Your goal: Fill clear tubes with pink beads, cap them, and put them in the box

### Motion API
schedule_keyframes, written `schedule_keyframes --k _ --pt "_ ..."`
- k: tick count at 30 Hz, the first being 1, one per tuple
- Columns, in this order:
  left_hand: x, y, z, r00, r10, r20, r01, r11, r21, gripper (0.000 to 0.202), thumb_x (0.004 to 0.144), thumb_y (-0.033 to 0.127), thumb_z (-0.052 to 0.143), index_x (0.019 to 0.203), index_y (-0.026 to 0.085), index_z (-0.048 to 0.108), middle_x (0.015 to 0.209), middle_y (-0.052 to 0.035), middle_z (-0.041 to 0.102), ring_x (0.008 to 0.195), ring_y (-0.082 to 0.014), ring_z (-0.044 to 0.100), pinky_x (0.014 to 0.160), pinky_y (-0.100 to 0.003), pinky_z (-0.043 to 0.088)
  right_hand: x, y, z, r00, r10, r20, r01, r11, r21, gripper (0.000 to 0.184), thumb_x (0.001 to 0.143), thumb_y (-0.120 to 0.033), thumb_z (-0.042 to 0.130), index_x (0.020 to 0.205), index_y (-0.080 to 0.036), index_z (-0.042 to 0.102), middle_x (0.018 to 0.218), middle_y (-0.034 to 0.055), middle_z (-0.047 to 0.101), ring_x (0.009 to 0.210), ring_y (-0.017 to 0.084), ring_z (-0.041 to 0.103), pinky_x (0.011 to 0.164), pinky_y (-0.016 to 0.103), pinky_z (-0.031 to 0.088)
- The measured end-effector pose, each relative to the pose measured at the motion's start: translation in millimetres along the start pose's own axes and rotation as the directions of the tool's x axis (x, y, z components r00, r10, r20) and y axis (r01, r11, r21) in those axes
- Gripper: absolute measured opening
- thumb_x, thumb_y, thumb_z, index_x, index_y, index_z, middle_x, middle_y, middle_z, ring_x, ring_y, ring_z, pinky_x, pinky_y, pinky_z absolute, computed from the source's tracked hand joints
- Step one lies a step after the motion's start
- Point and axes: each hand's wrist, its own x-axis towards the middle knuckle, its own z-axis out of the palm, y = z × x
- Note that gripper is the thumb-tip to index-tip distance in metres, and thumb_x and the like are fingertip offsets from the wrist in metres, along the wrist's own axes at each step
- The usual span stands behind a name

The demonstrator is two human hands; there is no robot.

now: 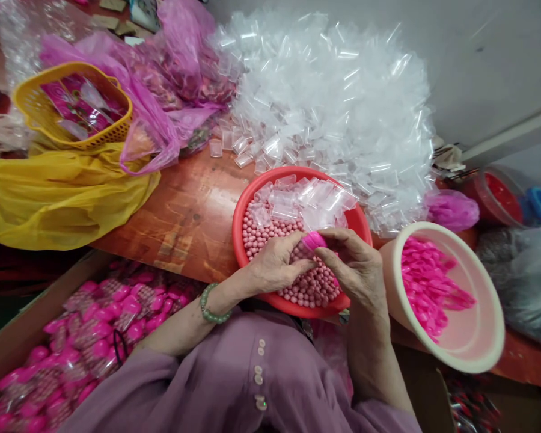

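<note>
Over a red basin [240,240], my left hand [275,264] is closed around a small clear plastic container, mostly hidden by the fingers. A bright pink cap [314,240] shows at the container's end, and my right hand [360,264] pinches it between thumb and fingers. Whether the cap is fully seated I cannot tell. Below both hands, the basin holds many round pink beads [313,287]. Loose clear containers [286,204] lie on the beads at the basin's far side.
A large heap of clear containers [333,90] rises behind the basin. To the right stands a white bucket [487,325] of pink caps [426,282]. Capped bead-filled containers [99,331] fill a box at lower left. A yellow basket [27,102] sits by a yellow bag [58,198].
</note>
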Motion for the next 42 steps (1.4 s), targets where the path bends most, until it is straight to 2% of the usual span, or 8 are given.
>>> schedule_keyframes --k 5,16,20,24,28,34,38,42 --pt "1 -3 -3.3 0.999 0.024 0.038 -0.026 0.998 0.056 0.025 0.081 0.026 0.062 0.103 0.014 0.059 0.085 -0.0008 0.060 0.076 -0.0141 0.054 0.070 -0.027 0.042 0 1 6 0.997 -0.064 -0.041 0.061 0.994 -0.086 0.013 0.086 -0.027 0.070 0.098 -0.024 0.070 0.087 0.0011 0.071 0.077 0.015 0.066 0.071 0.029 0.055" --pt "5 6 -5.9 0.998 0.038 0.058 -0.047 0.984 0.172 0.008 0.074 0.019 0.058 0.078 0.018 0.052 0.062 0.0056 0.048 0.058 -0.0103 0.044 0.058 -0.026 0.031 0 -1 -1 0.998 -0.066 0.015 0.067 0.995 -0.070 0.010 0.086 -0.022 0.070 0.095 -0.025 0.069 0.087 0.0009 0.072 0.080 0.017 0.068 0.075 0.031 0.057" --pt "6 5 -4.6 0.998 0.037 0.050 -0.043 0.993 0.109 0.006 0.075 0.019 0.057 0.080 0.017 0.054 0.064 0.0053 0.050 0.060 -0.0103 0.046 0.059 -0.025 0.033 -6 -2 8 0.986 -0.157 -0.056 0.146 0.976 -0.164 0.014 0.086 -0.018 0.068 0.097 -0.026 0.068 0.089 0.0020 0.071 0.083 0.018 0.067 0.077 0.034 0.057" --pt "7 4 -4.8 0.998 0.024 0.061 -0.027 0.999 0.042 0.012 0.079 0.023 0.058 0.089 0.016 0.058 0.072 0.0038 0.054 0.067 -0.0112 0.049 0.062 -0.025 0.037 -8 1 14 0.972 -0.174 -0.157 0.153 0.979 -0.137 0.019 0.086 -0.015 0.067 0.101 -0.027 0.066 0.092 0.0021 0.069 0.086 0.018 0.066 0.078 0.033 0.056" --pt "9 5 -6.4 0.997 0.049 0.059 -0.050 0.999 0.014 0.016 0.080 0.024 0.059 0.095 0.016 0.060 0.080 0.0019 0.058 0.076 -0.0130 0.053 0.069 -0.025 0.040 -5 3 17 0.970 -0.191 -0.154 0.171 0.977 -0.130 0.018 0.086 -0.014 0.067 0.100 -0.026 0.066 0.089 0.0009 0.068 0.084 0.017 0.065 0.076 0.032 0.055" --pt "8 0 -8.2 0.993 0.006 0.117 0.029 0.955 -0.295 0.014 0.080 0.021 0.061 0.092 0.014 0.057 0.080 0.0024 0.055 0.073 -0.0100 0.050 0.069 -0.022 0.043 -3 9 30 0.939 -0.247 -0.239 0.217 0.965 -0.148 0.016 0.086 -0.015 0.067 0.099 -0.025 0.065 0.089 -0.0001 0.068 0.082 0.015 0.065 0.075 0.031 0.055" --pt "8 2 -10.3 0.992 -0.011 0.128 0.051 0.949 -0.310 0.016 0.084 0.024 0.061 0.096 0.013 0.057 0.081 0.0012 0.053 0.074 -0.0108 0.049 0.070 -0.024 0.044 1 8 31 0.952 -0.177 -0.250 0.171 0.984 -0.046 0.010 0.087 -0.018 0.067 0.095 -0.025 0.066 0.083 -0.0016 0.066 0.076 0.013 0.065 0.068 0.027 0.054" --pt "11 2 -9.4 0.987 0.042 0.157 0.020 0.927 -0.374 0.029 0.086 0.025 0.060 0.112 0.014 0.058 0.092 -0.0028 0.061 0.091 -0.0162 0.059 0.086 -0.031 0.049 3 2 29 0.941 -0.070 -0.330 0.079 0.997 0.015 0.006 0.086 -0.022 0.069 0.092 -0.023 0.068 0.083 -0.0011 0.067 0.075 0.012 0.065 0.067 0.025 0.054"
